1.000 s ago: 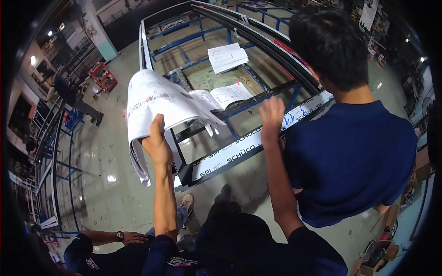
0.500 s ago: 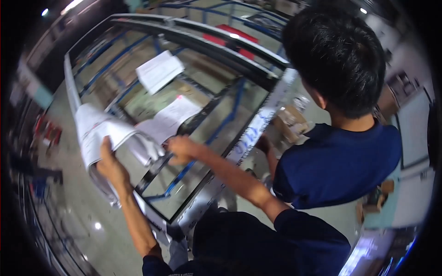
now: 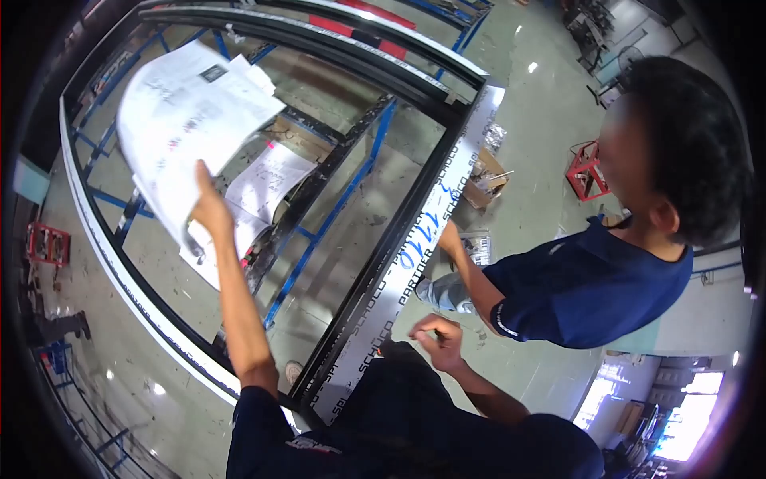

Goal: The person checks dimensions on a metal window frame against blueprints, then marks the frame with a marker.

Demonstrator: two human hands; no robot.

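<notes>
While the right hand [image 3: 437,335] hangs by the near end of the taped frame rail [image 3: 459,160], fingers curled closed on nothing visible, the left hand [image 3: 209,209] grips a sheaf of drawings [image 3: 183,112] farther left. A co-worker's hand [image 3: 449,239] rests on the rail.

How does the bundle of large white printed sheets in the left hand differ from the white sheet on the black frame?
The bundle of large white printed sheets is held up in the left hand and bowed; the white sheet lies spread on the black frame. The bundle has several sheets; the other looks single. Both are printed paper.
</notes>
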